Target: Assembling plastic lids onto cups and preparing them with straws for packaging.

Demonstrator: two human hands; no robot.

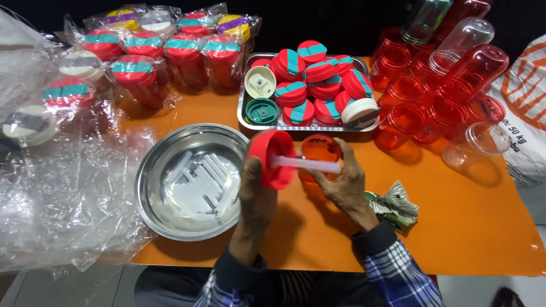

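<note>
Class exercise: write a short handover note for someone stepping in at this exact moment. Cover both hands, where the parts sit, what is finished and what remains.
Left hand: grips the round red plastic lid.
Right hand: fingers pinch the white plastic straw, its end at the lid, above a clear red plastic jar.
Parts: more straws in the round steel bowl; lids in the steel tray; empty jars at right.
Done: bagged lidded jars at back left.
Left: many jars lidless.

Clear-wrapped cup packs (159,51) far left; white-orange sack (526,108) right
</note>
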